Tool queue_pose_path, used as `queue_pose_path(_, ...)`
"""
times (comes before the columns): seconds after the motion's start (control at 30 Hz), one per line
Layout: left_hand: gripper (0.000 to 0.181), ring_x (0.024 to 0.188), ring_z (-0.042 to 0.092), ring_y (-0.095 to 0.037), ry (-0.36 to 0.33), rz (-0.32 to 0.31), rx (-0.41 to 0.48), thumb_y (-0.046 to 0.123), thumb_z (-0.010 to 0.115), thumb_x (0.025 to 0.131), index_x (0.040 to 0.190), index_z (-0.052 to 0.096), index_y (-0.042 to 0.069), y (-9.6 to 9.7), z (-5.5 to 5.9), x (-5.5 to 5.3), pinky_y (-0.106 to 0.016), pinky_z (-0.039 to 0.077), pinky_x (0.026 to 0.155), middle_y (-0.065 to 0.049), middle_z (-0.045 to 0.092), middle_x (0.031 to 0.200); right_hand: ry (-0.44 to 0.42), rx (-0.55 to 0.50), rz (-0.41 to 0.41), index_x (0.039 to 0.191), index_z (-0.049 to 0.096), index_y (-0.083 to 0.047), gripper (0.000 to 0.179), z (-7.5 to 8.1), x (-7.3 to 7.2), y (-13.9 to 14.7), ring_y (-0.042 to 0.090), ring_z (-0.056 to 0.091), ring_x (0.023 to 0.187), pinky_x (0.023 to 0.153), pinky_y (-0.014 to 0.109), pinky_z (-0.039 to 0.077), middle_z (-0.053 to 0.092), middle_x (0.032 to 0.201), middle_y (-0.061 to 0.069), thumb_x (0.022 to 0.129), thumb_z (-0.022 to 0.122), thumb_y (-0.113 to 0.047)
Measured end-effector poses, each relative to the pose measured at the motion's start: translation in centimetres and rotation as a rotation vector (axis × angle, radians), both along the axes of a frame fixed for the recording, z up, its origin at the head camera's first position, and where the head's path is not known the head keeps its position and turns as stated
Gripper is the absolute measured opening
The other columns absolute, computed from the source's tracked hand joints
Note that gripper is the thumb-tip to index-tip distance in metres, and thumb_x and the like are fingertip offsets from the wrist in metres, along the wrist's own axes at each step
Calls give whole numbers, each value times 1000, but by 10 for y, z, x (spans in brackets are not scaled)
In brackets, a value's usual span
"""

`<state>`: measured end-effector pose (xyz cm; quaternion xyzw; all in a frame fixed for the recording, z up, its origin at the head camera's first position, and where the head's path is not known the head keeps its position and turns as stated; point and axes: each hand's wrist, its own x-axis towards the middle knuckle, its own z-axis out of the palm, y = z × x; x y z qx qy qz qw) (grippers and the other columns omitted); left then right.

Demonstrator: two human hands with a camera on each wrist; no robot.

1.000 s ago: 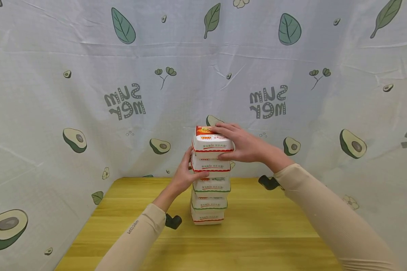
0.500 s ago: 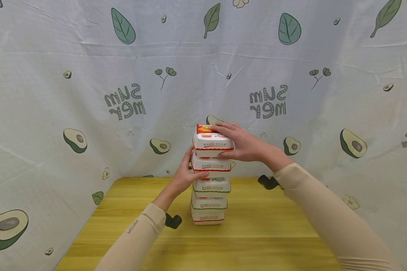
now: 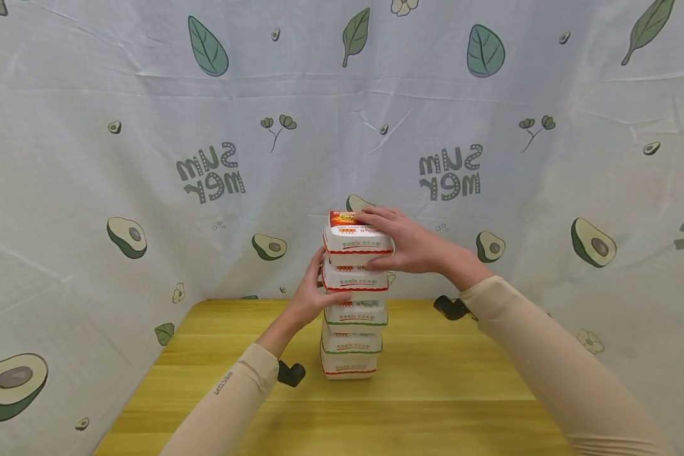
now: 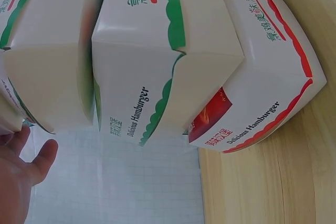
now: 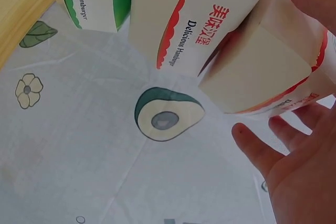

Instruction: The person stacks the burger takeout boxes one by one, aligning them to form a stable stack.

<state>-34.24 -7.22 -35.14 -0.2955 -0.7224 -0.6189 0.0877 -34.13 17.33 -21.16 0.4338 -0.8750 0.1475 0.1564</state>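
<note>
A tower of white paper hamburger boxes stands on the table. My right hand (image 3: 410, 240) grips the top box (image 3: 358, 246), which has red trim and a red picture on its lid; the thumb is low on its side, fingers over the top. Just below, my left hand (image 3: 310, 294) holds the second box (image 3: 358, 278), thumb across the front and fingers round the left side. Green trim marks the two middle boxes, including the upper green-trimmed box (image 3: 358, 315). At the base is a red-trimmed box (image 4: 262, 77). The boxes sit slightly out of line with one another.
The yellow wooden table (image 3: 444, 380) runs back to a pale hanging cloth (image 3: 319, 76) printed with avocados and leaves. Black wrist devices show by both cuffs, one being the left device (image 3: 291, 373) near the tower's foot.
The top box has risen very slightly under my right hand over the last second. Both hands and the lower boxes stay nearly still.
</note>
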Motion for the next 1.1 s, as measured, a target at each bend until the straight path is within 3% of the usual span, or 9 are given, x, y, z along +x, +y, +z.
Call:
queue_pose_path(0.23, 108, 130, 47, -30, 13, 27, -41, 18, 79, 84, 162, 4, 28, -2, -2, -4, -53, 42, 106, -10, 37, 152, 13, -1, 10, 157, 35, -29, 91, -2, 0, 1, 29, 22, 152, 110, 58, 38, 25, 166, 1, 81, 85, -33)
queue_pose_path(0.43, 105, 141, 36, -30, 27, 64, -57, 26, 79, 85, 161, 6, 35, -2, -4, -3, -62, 31, 113, -5, 25, 160, 25, 10, 6, 157, 35, -26, 91, -3, 0, 1, 29, 21, 152, 110, 57, 38, 24, 166, 1, 82, 85, -34)
queue_pose_path(0.63, 105, 141, 34, -28, 37, 101, -64, 38, 80, 84, 162, 10, 33, -1, -5, -3, -64, 33, 111, 0, 21, 162, 20, 7, 0, 157, 35, -26, 89, -4, -1, 1, 28, 23, 151, 112, 57, 36, 27, 165, 2, 83, 84, -32)
queue_pose_path(0.87, 100, 139, 37, -34, 28, 108, -67, 26, 76, 88, 161, 9, 36, 1, -4, -3, -60, 39, 108, -5, 20, 162, 47, 10, 9, 156, 37, -25, 81, -6, -2, 1, 28, 27, 149, 112, 56, 37, 30, 164, 3, 87, 80, -27)
queue_pose_path(1.1, 96, 135, 45, -27, 67, 96, -29, 28, 78, 86, 158, 15, 42, 2, -4, -4, -55, 41, 107, -1, 26, 157, 48, 9, 8, 156, 37, -27, 80, -5, 0, 1, 28, 27, 149, 113, 57, 36, 30, 164, 1, 89, 79, -22)
